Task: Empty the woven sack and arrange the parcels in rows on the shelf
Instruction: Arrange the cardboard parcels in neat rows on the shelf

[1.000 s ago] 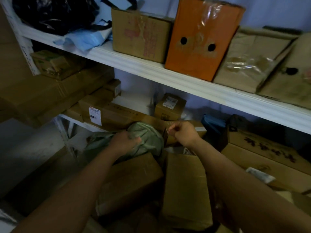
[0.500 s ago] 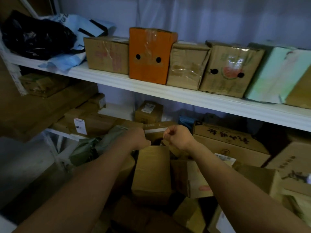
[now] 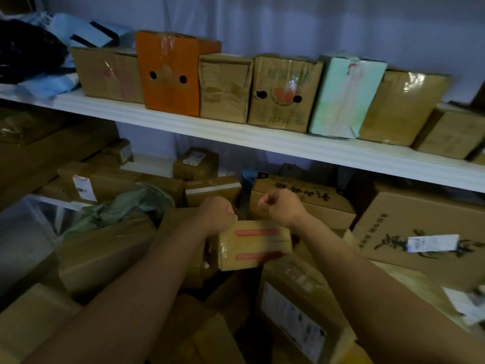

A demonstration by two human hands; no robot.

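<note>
The green woven sack (image 3: 123, 208) lies crumpled on the boxes at the lower left. My left hand (image 3: 219, 214) and my right hand (image 3: 282, 206) hover side by side as fists in front of the lower shelf, apart from the sack. Nothing shows in either fist. Just below them a small cardboard parcel (image 3: 253, 244) with two red stripes lies on the heap of parcels (image 3: 105, 253). On the white upper shelf (image 3: 262, 137) stands a row of parcels: brown boxes, an orange box (image 3: 170, 74), a watermelon-print box (image 3: 283, 93) and a pale green box (image 3: 343, 95).
A black bag (image 3: 23, 51) and blue mailers (image 3: 52, 82) fill the upper shelf's left end. Large printed cartons (image 3: 420, 232) stand at the lower right. More labelled boxes (image 3: 195, 164) sit deep on the lower shelf. Loose cartons crowd the floor in front.
My left hand has let go of the sack and moved right. Both hands now hang as fists over the striped parcel. The view has swung right along the shelf.
</note>
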